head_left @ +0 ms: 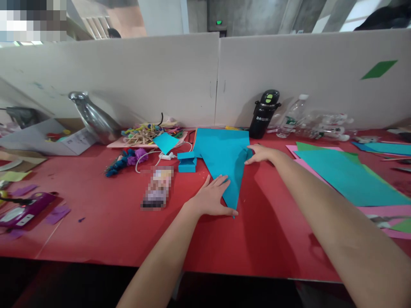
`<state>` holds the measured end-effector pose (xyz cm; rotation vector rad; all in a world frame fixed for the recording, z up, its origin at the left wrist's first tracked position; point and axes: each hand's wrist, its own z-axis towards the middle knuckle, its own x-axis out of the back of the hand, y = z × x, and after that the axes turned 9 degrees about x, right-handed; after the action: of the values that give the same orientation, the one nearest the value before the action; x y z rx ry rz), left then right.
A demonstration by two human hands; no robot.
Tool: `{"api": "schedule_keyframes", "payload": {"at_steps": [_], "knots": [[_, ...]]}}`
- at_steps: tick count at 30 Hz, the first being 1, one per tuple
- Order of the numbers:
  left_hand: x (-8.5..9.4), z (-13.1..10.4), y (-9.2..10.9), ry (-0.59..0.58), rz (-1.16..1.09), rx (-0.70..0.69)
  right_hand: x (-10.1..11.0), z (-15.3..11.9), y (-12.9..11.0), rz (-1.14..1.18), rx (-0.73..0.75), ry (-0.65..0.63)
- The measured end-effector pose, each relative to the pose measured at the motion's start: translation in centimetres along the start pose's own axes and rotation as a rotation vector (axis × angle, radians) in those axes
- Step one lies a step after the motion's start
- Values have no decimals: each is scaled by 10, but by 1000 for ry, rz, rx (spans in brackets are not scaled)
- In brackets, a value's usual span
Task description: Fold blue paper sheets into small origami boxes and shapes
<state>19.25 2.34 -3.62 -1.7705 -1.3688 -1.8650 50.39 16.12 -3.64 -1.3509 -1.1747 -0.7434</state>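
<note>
A large sheet of blue paper [221,149] lies on the red table, folded so that it narrows to a point toward me. My left hand [212,199] is spread over its lower left edge, fingers flat on the paper and thumb at the bottom tip. At the sheet's right edge my right hand [259,155] is closed on a curled or folded part of the blue paper; its exact fold is hard to make out. A small folded blue paper box [187,163] stands left of the sheet.
A blurred rectangular item [158,187] lies left of my left hand. Behind are a pink tray [117,144] with sticks, a steel bottle [93,117] and a black flask [263,114]. Coloured paper sheets [346,175] lie on the right, under my right forearm.
</note>
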Motion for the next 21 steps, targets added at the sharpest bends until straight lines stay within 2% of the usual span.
{"api": "schedule_keyframes", "payload": {"at_steps": [10,21], "knots": [[1,1,-1,-5,-11,-13,5,5,4,132,-46,61],[0,2,-2,-2,-21,-7,2,-1,3,135,-86,137]]}}
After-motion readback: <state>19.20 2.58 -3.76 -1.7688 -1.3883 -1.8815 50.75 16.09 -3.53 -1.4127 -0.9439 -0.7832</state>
